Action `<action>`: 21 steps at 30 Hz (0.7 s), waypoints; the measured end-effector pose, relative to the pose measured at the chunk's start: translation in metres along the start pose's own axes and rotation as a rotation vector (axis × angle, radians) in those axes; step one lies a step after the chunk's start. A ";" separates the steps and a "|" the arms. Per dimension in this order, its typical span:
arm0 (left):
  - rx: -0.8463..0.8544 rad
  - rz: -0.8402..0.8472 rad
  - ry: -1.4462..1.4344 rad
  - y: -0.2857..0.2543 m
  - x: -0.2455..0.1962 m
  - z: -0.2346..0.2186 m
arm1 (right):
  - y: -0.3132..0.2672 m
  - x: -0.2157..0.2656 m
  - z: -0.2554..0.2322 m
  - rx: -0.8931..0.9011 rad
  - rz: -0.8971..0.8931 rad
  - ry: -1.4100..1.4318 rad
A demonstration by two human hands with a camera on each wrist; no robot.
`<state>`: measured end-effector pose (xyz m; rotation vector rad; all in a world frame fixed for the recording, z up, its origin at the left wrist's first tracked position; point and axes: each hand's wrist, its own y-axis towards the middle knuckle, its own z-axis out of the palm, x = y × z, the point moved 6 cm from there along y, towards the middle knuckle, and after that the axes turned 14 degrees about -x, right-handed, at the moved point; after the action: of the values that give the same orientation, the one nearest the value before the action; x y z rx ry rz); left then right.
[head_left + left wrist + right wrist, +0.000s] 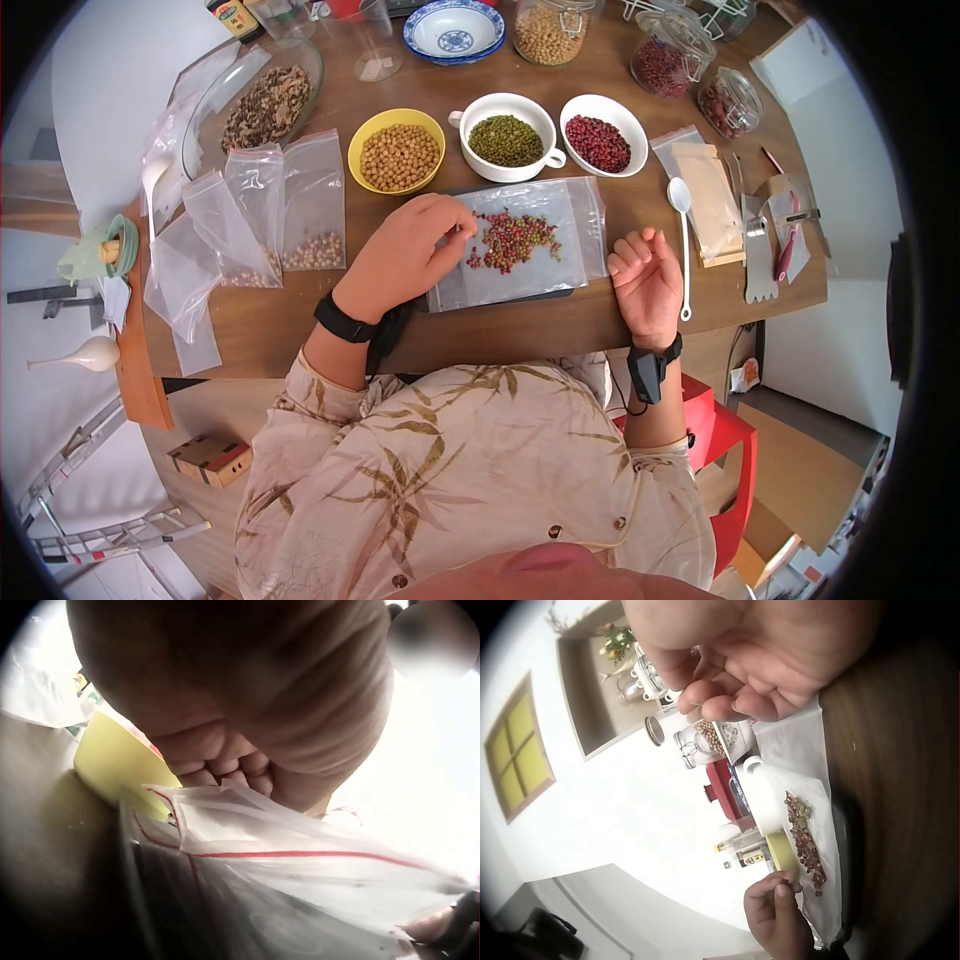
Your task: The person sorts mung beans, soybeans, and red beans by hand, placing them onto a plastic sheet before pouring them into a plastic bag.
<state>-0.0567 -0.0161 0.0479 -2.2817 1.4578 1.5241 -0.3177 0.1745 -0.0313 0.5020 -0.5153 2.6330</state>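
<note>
A flat clear zip bag (pixel 455 288) lies on a dark flat object, with a spread of mixed red and green beans (pixel 512 240) on it. Over its left side is the left hand (pixel 410 250), fingers bent, thumb and finger tips close together beside the beans; whether they pinch anything cannot be made out. Loosely curled and empty, the right hand (pixel 643 280) is raised palm up beyond the bag's right edge. In the left wrist view, a red-lined clear bag (pixel 300 874) stands in front of the left hand (pixel 232 682).
Behind the bag stand a yellow bowl of chickpeas (pixel 352 160), a two-handled white bowl of green beans (pixel 480 104) and a white bowl of red beans (pixel 635 125). Clear bags (pixel 315 190) lie left; a white spoon (pixel 680 195) and tools lie right. Jars stand farther back.
</note>
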 end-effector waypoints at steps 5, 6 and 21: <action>-0.041 0.059 0.033 0.003 -0.001 -0.002 | 0.000 0.000 0.000 0.005 0.001 -0.002; -0.041 0.059 0.033 0.004 0.000 -0.002 | 0.000 0.000 0.000 0.009 0.002 -0.001; -0.058 0.129 0.107 0.003 0.004 -0.001 | -0.043 -0.001 0.058 -0.011 -0.619 -1.265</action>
<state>-0.0579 -0.0215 0.0469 -2.3791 1.6386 1.5174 -0.2821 0.1865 0.0309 1.9408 -0.5612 1.4625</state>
